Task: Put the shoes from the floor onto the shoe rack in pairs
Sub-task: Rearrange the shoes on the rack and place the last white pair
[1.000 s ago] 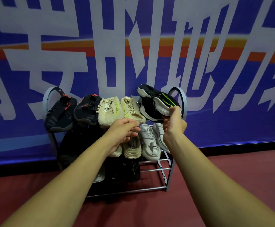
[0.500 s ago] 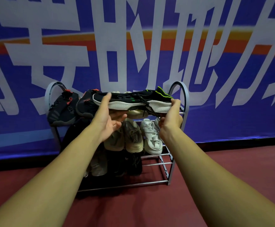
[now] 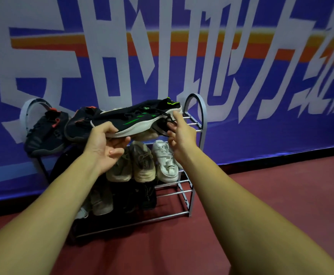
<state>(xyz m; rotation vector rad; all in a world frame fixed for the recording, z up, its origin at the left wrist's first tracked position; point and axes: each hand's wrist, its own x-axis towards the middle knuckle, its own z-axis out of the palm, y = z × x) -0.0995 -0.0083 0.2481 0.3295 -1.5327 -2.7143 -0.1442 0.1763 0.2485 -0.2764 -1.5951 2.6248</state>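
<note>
Left hand grips the toe of the black-and-green sneaker, my thumb on top and fingers under the white sole. I hold it above the top shelf of the shoe rack, its long axis across the rack, toe left, heel right and slightly higher. My right hand, fingers loosely spread, touches the heel end.

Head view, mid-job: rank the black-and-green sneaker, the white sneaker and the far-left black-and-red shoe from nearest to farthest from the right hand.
1. Black-and-green sneaker: at the right hand's fingertips, over the top shelf.
2. White sneaker: middle shelf, just below the hand.
3. Black-and-red shoe: top shelf, far left end.
</note>
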